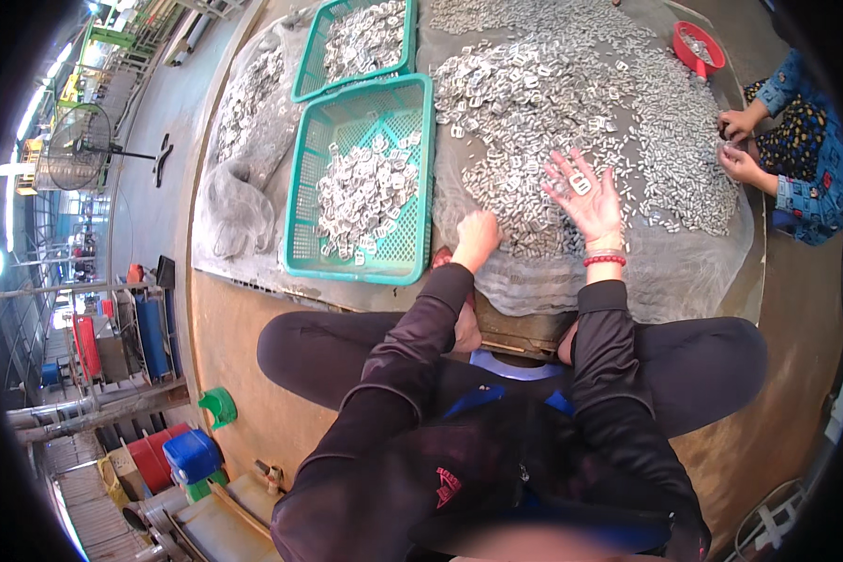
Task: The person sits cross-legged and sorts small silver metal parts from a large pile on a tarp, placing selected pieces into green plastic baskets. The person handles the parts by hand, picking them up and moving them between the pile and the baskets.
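Palm up over the near part of a heap, my right hand (585, 208) has its fingers spread. A small pale metal buckle (580, 184) with slots rests at the base of its fingers, held on the hand. My left hand (478, 236) is closed in a loose fist at the heap's near left edge, beside the green basket. What its fingers hold, if anything, is hidden. The heap of loose metal buckles (506, 103) spreads ahead of both hands on a grey sheet. More buckles (365, 197) lie piled in the near green plastic basket (295, 220).
Another green basket (302, 80) of buckles stands behind the first. Crumpled netting (234, 211) lies at the left. Smaller grey pieces (684, 150) spread at the right, below a red scoop (707, 64). A co-worker's hands (740, 145) are at the right edge. A standing fan (80, 145) is far left.
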Motion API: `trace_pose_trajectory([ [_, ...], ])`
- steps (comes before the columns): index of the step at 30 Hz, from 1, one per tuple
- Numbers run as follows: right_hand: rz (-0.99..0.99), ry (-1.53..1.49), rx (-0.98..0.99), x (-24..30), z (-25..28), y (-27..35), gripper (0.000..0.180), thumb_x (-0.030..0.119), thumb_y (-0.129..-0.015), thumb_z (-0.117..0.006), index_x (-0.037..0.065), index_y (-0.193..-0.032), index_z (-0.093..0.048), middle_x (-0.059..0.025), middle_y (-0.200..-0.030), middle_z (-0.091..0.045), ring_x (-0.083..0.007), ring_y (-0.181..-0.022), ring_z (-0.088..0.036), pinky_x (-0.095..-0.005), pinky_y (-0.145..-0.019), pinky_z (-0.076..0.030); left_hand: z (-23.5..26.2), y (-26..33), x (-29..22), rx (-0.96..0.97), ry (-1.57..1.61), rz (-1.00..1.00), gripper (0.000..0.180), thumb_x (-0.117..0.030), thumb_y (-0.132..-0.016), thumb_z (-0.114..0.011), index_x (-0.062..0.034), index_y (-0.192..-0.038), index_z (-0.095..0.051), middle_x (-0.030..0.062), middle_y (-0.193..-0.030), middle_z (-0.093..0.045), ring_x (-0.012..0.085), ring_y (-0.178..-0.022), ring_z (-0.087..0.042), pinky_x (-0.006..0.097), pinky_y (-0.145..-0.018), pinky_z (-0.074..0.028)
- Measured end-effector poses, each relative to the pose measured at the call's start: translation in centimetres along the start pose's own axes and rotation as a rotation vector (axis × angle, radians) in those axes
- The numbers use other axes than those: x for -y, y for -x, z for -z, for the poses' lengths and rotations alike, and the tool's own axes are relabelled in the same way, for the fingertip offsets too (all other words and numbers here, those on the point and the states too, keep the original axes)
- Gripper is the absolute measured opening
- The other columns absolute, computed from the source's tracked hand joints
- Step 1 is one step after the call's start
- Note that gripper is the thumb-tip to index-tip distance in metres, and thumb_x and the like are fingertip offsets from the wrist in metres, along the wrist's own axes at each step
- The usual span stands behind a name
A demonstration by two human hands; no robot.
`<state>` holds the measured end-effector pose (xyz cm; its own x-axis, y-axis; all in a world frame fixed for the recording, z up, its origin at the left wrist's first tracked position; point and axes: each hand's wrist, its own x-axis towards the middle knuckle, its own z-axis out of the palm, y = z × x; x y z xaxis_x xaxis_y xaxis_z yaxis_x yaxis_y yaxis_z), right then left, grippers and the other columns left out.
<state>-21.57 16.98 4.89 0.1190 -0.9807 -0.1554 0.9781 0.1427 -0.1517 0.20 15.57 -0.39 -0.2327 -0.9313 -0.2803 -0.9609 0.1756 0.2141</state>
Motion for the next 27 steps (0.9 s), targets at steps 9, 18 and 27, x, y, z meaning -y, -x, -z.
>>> trace_pose_trajectory([
  [9,-0.01,-0.096,0.086,0.8,1.0,0.9,0.06,0.016,-0.09,-0.052,-0.005,-0.137,-0.021,-0.0319,-0.133,-0.032,-0.0438,-0.122,-0.037,-0.0413,-0.098,-0.044,-3.6,-0.4,3.5,0.081,-0.124,-0.053,0.014,-0.008,-0.073,-0.057,-0.002,-0.082,-0.066,0.0209,-0.09,-0.064,0.0368,-0.086,-0.064,0.044,-0.071,-0.053],
  [18,0.074,0.208,0.003,0.9,0.3,0.7,0.061,-0.013,-0.081,-0.046,-0.003,-0.137,-0.025,-0.031,-0.132,-0.036,-0.0412,-0.124,-0.037,-0.0414,-0.104,-0.037,3.7,-3.0,4.8,0.199,0.623,0.117,0.028,-0.028,-0.078,-0.056,-0.0009,-0.078,-0.062,0.014,-0.084,-0.065,0.0218,-0.073,-0.064,0.034,-0.058,-0.049],
  [27,0.251,0.293,-0.326,0.9,3.8,-0.9,0.032,-0.002,-0.085,-0.056,-0.009,-0.115,-0.046,-0.0231,-0.112,-0.055,-0.0276,-0.102,-0.058,-0.028,-0.087,-0.051,7.0,-2.5,-1.5,0.453,1.992,-0.043,0.011,-0.017,-0.079,-0.059,-0.0109,-0.078,-0.05,0.0061,-0.081,-0.057,0.0184,-0.066,-0.057,0.023,-0.039,-0.04],
])
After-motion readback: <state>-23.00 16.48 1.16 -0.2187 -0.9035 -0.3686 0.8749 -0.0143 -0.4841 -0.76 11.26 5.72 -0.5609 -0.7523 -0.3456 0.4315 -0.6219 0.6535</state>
